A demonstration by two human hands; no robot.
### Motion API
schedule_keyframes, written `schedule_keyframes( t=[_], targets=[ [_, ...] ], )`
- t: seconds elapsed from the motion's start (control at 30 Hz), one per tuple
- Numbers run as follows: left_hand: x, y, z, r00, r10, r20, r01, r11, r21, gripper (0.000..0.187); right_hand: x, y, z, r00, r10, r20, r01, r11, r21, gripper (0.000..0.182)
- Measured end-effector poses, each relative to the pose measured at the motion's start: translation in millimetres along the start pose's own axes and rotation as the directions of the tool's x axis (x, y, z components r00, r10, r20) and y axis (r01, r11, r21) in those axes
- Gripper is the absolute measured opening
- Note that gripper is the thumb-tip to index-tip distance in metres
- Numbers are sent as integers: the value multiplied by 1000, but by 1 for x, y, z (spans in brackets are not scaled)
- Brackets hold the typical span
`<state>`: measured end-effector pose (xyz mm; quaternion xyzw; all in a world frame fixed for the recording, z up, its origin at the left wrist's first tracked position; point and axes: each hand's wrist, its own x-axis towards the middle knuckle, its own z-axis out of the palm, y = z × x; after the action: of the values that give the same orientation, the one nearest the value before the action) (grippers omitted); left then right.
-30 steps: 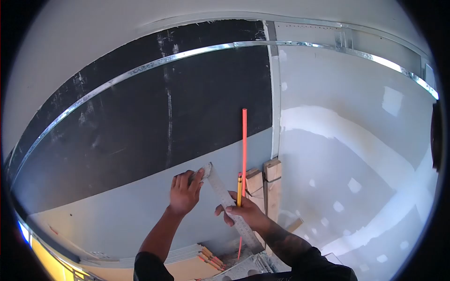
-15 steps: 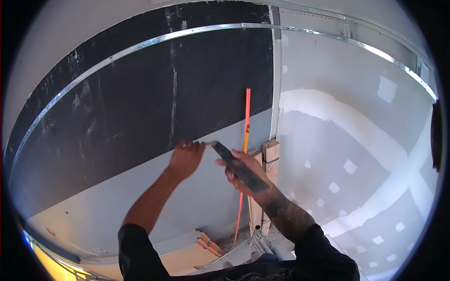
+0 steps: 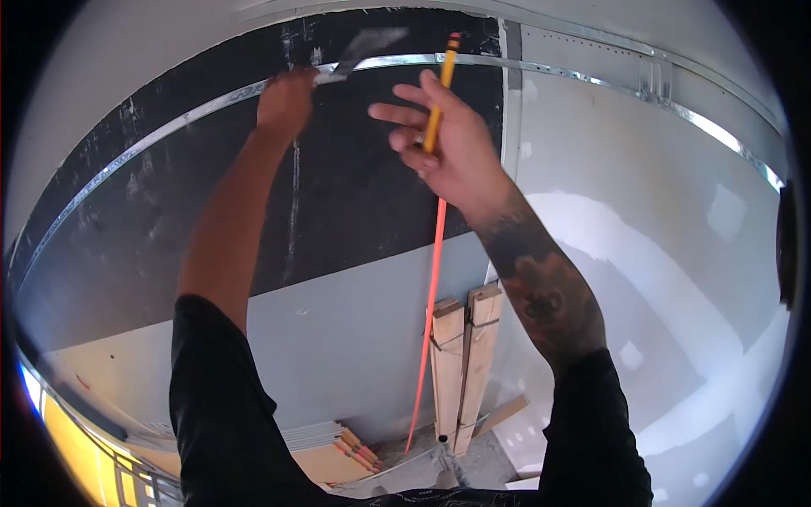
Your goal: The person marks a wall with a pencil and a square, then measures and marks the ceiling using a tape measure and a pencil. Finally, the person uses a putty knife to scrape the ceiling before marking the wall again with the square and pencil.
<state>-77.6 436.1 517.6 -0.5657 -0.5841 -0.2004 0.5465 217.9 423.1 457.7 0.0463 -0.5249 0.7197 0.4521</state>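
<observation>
Left hand [image 3: 285, 100] raised high, fingers closed on ruler [image 3: 361, 46] against the black wall [image 3: 169, 220] near the metal track [image 3: 169, 127]. Right hand [image 3: 446, 148] half open, pencil [image 3: 440, 89] upright between its fingers.

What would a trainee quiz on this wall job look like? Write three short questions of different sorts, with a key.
1. True or false: the right hand holds a yellow pencil.
2. Which does the left hand grip: A) hammer, B) metal ruler, C) drill?
3. What leans against the wall beside the orange rod?

Key: 1 true; 2 B; 3 two wooden boards.
</observation>
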Motion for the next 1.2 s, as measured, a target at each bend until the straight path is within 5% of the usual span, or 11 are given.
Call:
schedule_keyframes(
  t=[0.3,1.2],
  targets=[
    [69,-11,32,984,-91,-153,98,994,37,30,-63,-20,-87,986,164,-15,-157,913,-375,50],
    [115,-20,62,961,56,-271,-15,989,150,26,-49,-22,-137,988,116,97,-66,907,-416,49]
  ],
)
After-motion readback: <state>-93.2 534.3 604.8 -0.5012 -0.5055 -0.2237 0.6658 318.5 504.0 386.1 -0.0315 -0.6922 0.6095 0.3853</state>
